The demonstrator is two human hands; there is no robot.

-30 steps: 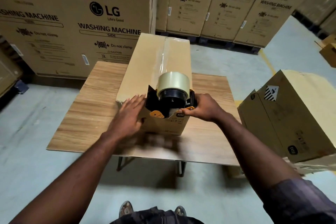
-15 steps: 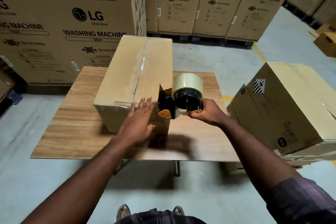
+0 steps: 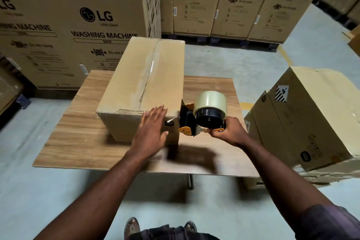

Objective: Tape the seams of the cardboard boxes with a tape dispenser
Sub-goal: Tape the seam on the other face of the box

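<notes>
A light wood-grain tabletop (image 3: 68, 142) is set on a pale grey concrete floor (image 3: 243, 64), walled in at the back by tall brown cartons printed "WASHING MACHINE" (image 3: 78, 31); a tilted plain brown carton with a striped label (image 3: 315, 122) is seen on the floor to the right. A long brown cardboard box (image 3: 132, 87) lies on the tabletop, its top seam covered by a shiny strip of clear tape (image 3: 151, 68). The left hand (image 3: 152, 132) is laid flat against the box's near end, fingers straight and slightly spread. The right hand (image 3: 228, 132) is curled tightly round the handle of a black and orange tape dispenser (image 3: 187, 121) carrying a pale tape roll (image 3: 211, 101), held just beside the box's near right corner; contact cannot be judged. The handle is hidden by the fingers, a printed mark on the box is partly covered, and the table's near edge is blurred
</notes>
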